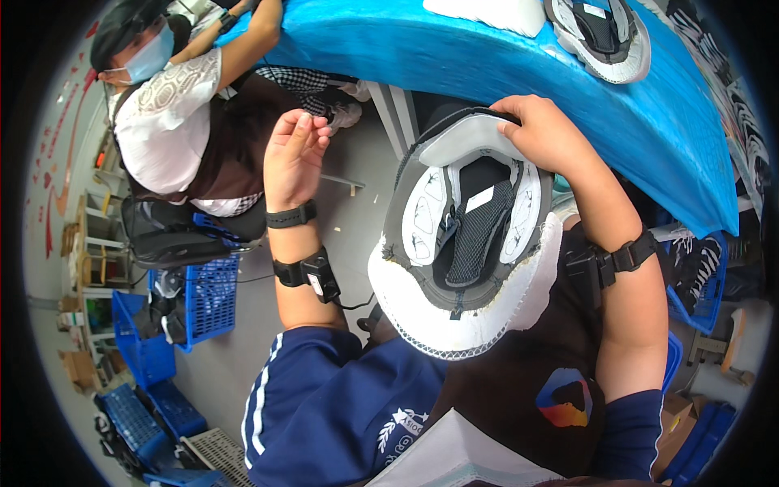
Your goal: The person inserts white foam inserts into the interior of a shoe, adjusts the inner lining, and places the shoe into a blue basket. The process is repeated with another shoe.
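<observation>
Stitched shoe upper (479, 243) just off centre, toward 3 o'clock. Right hand (542, 136) grips its 1 o'clock rim; left hand (296, 154), off 10 o'clock, half-curled, can't tell if pinching anything. Likely light, floppy; I'd support 7 o'clock edge.

At the left end of the blue-covered table (373, 40), a masked co-worker (174, 130) is seen. Dark items are held in a blue basket (213, 304) nearby; below the table's near right corner, black-and-white striped material (701, 272) is contained in another basket (688, 313).
</observation>
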A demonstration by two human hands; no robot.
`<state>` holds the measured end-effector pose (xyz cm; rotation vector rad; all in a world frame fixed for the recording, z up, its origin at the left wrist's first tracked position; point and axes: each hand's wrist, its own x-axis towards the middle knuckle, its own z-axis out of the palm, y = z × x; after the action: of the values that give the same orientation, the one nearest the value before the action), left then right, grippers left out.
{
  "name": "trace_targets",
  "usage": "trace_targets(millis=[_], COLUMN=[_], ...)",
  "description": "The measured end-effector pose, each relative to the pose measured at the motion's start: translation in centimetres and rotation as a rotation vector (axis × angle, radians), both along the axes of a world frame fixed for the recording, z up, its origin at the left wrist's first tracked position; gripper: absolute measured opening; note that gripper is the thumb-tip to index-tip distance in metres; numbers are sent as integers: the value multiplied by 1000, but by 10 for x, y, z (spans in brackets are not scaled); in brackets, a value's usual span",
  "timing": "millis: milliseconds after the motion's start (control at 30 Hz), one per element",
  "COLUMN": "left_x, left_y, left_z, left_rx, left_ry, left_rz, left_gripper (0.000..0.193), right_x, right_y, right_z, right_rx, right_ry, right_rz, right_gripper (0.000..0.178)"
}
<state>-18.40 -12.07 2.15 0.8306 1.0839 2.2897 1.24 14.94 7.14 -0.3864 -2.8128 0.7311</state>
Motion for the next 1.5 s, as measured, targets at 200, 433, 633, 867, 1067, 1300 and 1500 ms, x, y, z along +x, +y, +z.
trace_targets(millis=[200, 433, 633, 867, 1067, 1300, 1500], left_x=[-2, -8, -10, -15, -14, -14, -13], left_y=[-9, -18, -25, -39, -48, -56, -61], left_z=[2, 2, 4, 9, 14, 23, 23], left_rx=[20, 57, 49, 30, 34, 59, 56], left_ry=[16, 13, 29, 41, 76, 92, 119], left_rz=[45, 81, 85, 227, 282, 311, 309], left_gripper=[9, 10, 10, 12, 12, 13, 14], right_x=[2, 4, 5, 7, 10, 14, 16], right_y=[0, -2, 1, 2, 2, 4, 3], right_z=[-2, -8, -5, -8, -14, -13, -14], right_rx=[2, -63, -49, -47, -70, -107, -30], right_ry=[-23, 48, -66, -71, 53, 10, 32], right_rz=[0, -19, 5, -2, -19, -30, -24], right_gripper=[32, 31, 33, 33, 35, 34, 34])
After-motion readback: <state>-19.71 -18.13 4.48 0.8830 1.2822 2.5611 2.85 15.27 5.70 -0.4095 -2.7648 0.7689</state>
